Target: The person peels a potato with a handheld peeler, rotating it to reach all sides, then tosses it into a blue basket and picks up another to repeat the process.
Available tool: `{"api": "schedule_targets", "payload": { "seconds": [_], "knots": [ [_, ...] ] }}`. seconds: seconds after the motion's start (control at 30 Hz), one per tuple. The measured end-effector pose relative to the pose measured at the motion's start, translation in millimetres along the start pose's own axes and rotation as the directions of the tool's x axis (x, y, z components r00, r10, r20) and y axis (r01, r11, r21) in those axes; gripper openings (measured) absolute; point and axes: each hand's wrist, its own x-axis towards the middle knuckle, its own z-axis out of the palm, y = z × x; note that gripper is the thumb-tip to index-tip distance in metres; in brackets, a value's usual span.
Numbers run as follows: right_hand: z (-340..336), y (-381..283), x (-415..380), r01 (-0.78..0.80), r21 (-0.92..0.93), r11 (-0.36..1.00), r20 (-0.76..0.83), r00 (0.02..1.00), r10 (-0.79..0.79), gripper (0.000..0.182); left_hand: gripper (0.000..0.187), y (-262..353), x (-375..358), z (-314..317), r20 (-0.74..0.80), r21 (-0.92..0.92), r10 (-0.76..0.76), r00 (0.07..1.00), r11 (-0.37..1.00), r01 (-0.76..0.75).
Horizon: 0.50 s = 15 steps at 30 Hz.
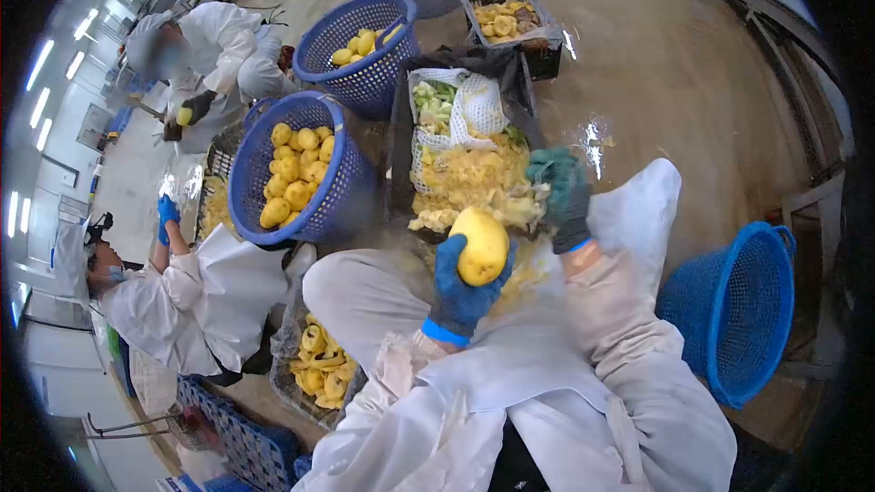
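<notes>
My left hand [462, 290], in a blue glove, is wrapped round a large yellow oval fruit [481, 246], held up near my lap. My right hand [563, 193], in a dark green glove, is closed beside the front right corner of a black crate [401, 150]. Its fingers are slightly blurred, and I cannot tell what they hold. Pale yellow scraps [465, 173] fill the near part of that crate, right by the right hand. White foam netting [478, 109] and green trimmings [434, 102] lie at its far end.
Blue baskets of yellow fruit [342, 159] [406, 87] stand ahead left. A blue basket [720, 310] is on my right. A crate of peels [290, 360] sits by my left leg, another crate [538, 56] beyond. Two people [205, 292] [223, 46] work at the left. The floor [656, 64] looks wet.
</notes>
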Motion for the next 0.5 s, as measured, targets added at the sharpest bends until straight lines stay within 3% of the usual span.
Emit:
{"api": "schedule_targets", "payload": {
  "seconds": [0.03, 0.07, 0.13, 0.17, 0.23, 0.3, 0.33, 0.47, 0.5],
  "knots": [
    [0, -8, 6, -0.072, 0.199, 0.977, -0.074, 0.993, 0.089, 0.036, 0.051, 1, -2, 3, -0.005, 0.015, 0.02, 1.0, 1.0, -0.02],
    [5, -7, 1, 0.059, -0.012, 0.998, 0.033, 0.998, -0.058, 0.034, 0.051, -2, -7, 2, -0.019, 0.022, 0.034, 0.999, 0.999, -0.034],
    [43, -20, -36, -0.021, -0.287, 0.958, 0.12, 0.991, 0.057, 0.03, 0.052, -12, -11, -5, 0.059, 0.167, 0.123, 0.991, 0.977, -0.131],
    [54, -24, -45, -0.043, -0.415, 0.909, 0.153, 0.981, 0.116, 0.028, 0.055, -11, -6, -4, 0.025, 0.119, 0.067, 0.997, 0.99, -0.069],
    [-29, 59, 3, 0.166, -0.304, 0.938, 0.064, 0.986, -0.154, 0.026, 0.058, -8, -6, -4, 0.004, 0.085, 0.006, 1.0, 0.996, -0.006],
    [-28, 12, 24, 0.02, 0.18, 0.984, -0.145, 0.989, 0.006, 0.028, 0.059, 0, -10, -2, 0.041, 0.13, 0.008, 0.999, 0.991, -0.013],
    [-15, -14, 17, 0.029, 0.067, 0.997, -0.189, 0.982, -0.016, 0.031, 0.059, 0, -9, -2, 0.013, 0.093, 0.007, 1.0, 0.996, -0.008],
    [20, -45, -9, -0.059, -0.034, 0.998, -0.034, 0.998, 0.058, 0.029, 0.057, 1, 0, -4, 0.026, -0.105, -0.062, 0.998, 0.992, 0.065],
    [25, -39, -17, -0.145, 0.07, 0.987, -0.054, 0.987, 0.149, 0.029, 0.056, 0, -1, -4, 0.042, -0.129, -0.085, 0.995, 0.988, 0.09]
  ]
}}
